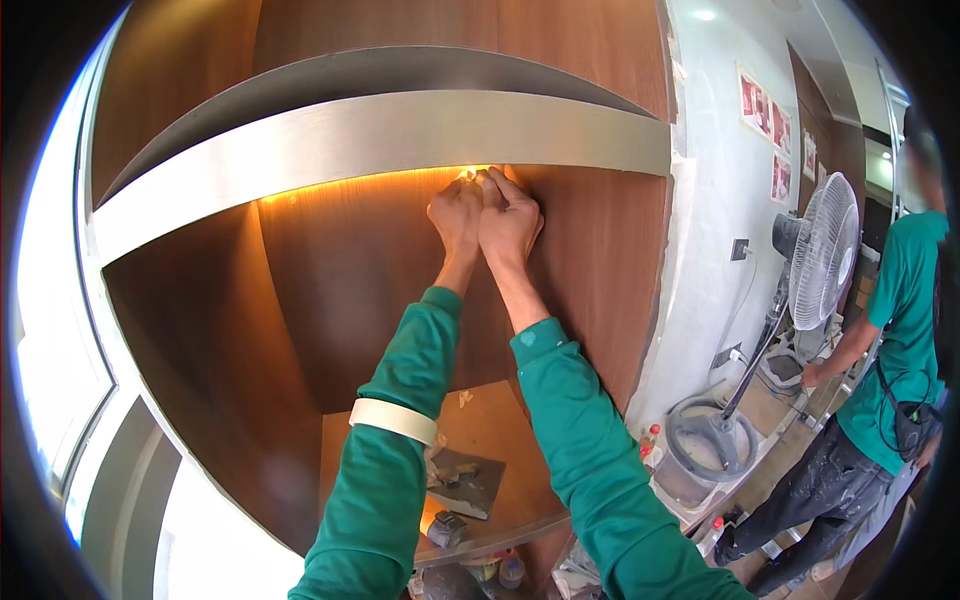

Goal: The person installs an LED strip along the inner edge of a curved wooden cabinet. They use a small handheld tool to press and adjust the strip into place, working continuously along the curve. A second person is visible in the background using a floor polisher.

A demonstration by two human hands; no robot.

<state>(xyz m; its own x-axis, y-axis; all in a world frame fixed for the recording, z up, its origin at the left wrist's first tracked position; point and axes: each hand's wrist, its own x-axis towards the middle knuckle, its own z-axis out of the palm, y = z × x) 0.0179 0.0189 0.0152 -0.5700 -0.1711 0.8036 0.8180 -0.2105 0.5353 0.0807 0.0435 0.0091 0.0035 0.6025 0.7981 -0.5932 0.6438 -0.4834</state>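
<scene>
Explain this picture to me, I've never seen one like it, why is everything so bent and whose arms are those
It comes from a wide fisheye camera worn on a person's head, looking at their own hands; the lens bends straight edges. The left hand and right hand press side by side against the back panel of a wooden niche, just under a glowing light strip. What the fingers pinch is too small to tell. A roll of tape sits like a bracelet on the left sleeve. A trowel lies on the shelf below. On the right stand a fan and a co-worker.
</scene>
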